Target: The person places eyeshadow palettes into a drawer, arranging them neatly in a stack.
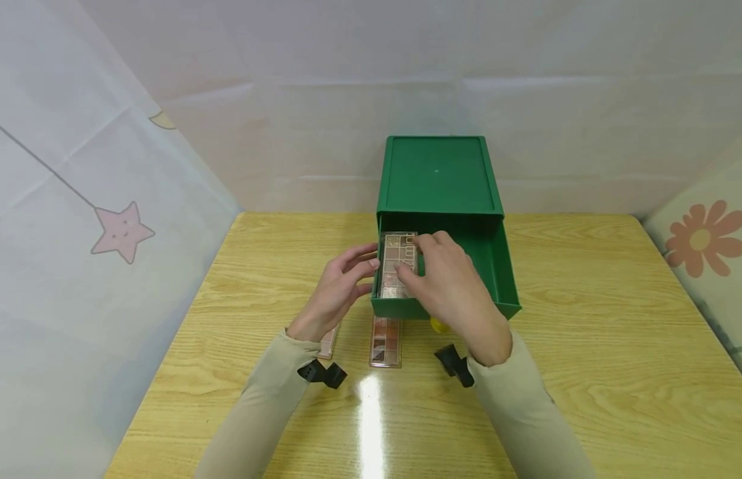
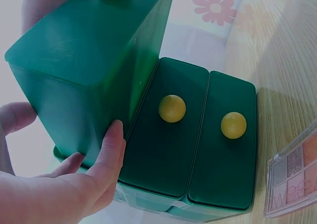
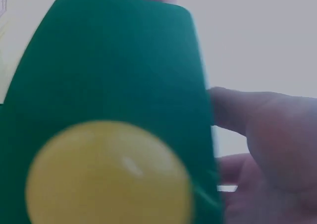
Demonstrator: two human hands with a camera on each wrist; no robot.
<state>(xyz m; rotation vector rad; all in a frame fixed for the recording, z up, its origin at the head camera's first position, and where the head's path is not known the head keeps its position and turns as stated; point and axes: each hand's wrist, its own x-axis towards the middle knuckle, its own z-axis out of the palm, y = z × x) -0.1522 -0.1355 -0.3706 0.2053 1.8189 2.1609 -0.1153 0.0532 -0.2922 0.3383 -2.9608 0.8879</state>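
A green drawer (image 1: 499, 266) is pulled out of the top of a small green cabinet (image 1: 439, 176). At its left side lies an eyeshadow palette (image 1: 392, 263) with a clear lid and several pans. My right hand (image 1: 451, 273) reaches over the drawer front and holds this palette, fingers at its right edge and thumb on its face. My left hand (image 1: 341, 286) touches the drawer's outer left wall, fingers (image 2: 106, 159) extended along it and thumb at the rim. A yellow knob (image 3: 109, 174) on the drawer front fills much of the right wrist view.
Two lower drawers with yellow knobs (image 2: 172, 108) stand closed beneath. On the wooden table (image 1: 586, 372), one eyeshadow palette (image 1: 385, 346) lies partly under the open drawer and another palette (image 1: 327, 342) lies beside the left wrist. Printed cloth (image 1: 347, 133) hangs behind and at both sides.
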